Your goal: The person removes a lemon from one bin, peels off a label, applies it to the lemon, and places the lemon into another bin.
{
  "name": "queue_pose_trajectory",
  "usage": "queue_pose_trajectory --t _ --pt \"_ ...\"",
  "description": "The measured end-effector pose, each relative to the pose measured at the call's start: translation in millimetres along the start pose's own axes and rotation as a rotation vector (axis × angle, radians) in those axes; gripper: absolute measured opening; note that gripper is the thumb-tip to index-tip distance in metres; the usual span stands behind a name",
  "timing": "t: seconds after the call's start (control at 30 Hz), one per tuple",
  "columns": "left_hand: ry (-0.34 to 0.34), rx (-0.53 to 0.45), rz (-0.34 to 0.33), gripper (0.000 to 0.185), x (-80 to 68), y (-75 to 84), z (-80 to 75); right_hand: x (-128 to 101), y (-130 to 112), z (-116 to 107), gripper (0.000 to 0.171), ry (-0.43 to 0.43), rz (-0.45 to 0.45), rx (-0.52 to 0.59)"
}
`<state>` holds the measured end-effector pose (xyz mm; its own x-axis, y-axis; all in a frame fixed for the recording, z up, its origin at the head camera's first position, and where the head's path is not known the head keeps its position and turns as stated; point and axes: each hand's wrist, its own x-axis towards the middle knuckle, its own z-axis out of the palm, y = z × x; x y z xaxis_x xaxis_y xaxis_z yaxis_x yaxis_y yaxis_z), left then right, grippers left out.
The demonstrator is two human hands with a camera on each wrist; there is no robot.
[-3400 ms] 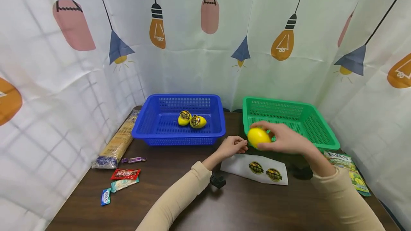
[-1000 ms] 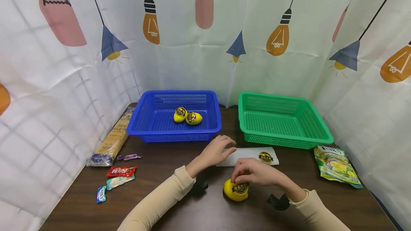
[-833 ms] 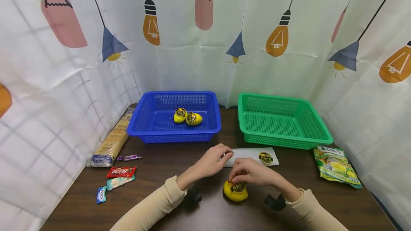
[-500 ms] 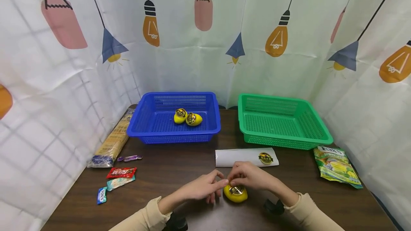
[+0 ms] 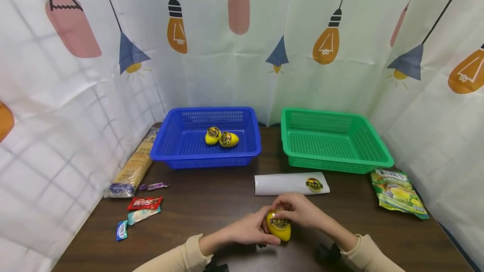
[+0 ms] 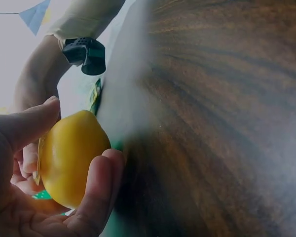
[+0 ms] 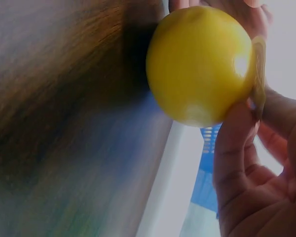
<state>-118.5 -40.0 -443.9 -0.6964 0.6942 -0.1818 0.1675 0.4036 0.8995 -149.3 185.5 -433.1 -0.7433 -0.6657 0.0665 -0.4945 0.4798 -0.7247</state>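
Observation:
My left hand (image 5: 247, 228) grips a yellow lemon (image 5: 281, 235) from its left side, thumb and fingers curled round it. On the lemon's upper face lies a round black-and-gold sticker (image 5: 280, 223). The right hand (image 5: 300, 210) pinches that sticker's edge, fingertips against the lemon. Seen from the left wrist, the sticker (image 6: 39, 160) stands slightly off the fruit at one edge. The right wrist view shows the sticker edge (image 7: 259, 74) between thumb and finger. Just behind the hands, a white sticker sheet (image 5: 281, 184) bears one similar sticker.
A blue basket (image 5: 206, 158) at the back holds two stickered lemons (image 5: 228, 139). Right of it stands a green basket (image 5: 336, 163), with a FOX'S candy bag (image 5: 400, 194) beside it. Several wrapped sweets (image 5: 145, 203) and a long packet (image 5: 134, 167) lie left.
The right hand brought the lemon from near the green basket to the table front, where it carries a sticker. The left hand left the sheet and took hold of the lemon, which is now tilted.

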Motion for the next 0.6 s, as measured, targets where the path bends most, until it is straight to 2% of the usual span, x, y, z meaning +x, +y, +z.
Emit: queue_pose_trajectory --t 0.13,0.27,0.4,0.53,0.6 --pt "-0.006 -0.011 -0.002 0.059 2.0 -1.3 1.6 -0.9 1.4 2.1 0.014 0.014 -0.04 -0.002" --pt "0.004 -0.051 -0.033 0.046 2.8 -1.9 4.0 -2.8 3.0 4.8 0.016 0.037 -0.024 0.005" --pt "0.012 -0.068 -0.033 0.044 4.2 -2.0 3.8 -9.9 5.0 6.3 0.024 0.032 0.088 0.068" --pt "-0.005 -0.049 -0.024 0.043 5.3 -1.9 1.8 -16.7 8.6 6.8 0.034 -0.059 0.227 0.202" --pt "-0.009 -0.041 -0.024 0.043 5.5 -2.1 0.8 -18.3 10.1 6.6 0.038 -0.11 0.256 0.275"
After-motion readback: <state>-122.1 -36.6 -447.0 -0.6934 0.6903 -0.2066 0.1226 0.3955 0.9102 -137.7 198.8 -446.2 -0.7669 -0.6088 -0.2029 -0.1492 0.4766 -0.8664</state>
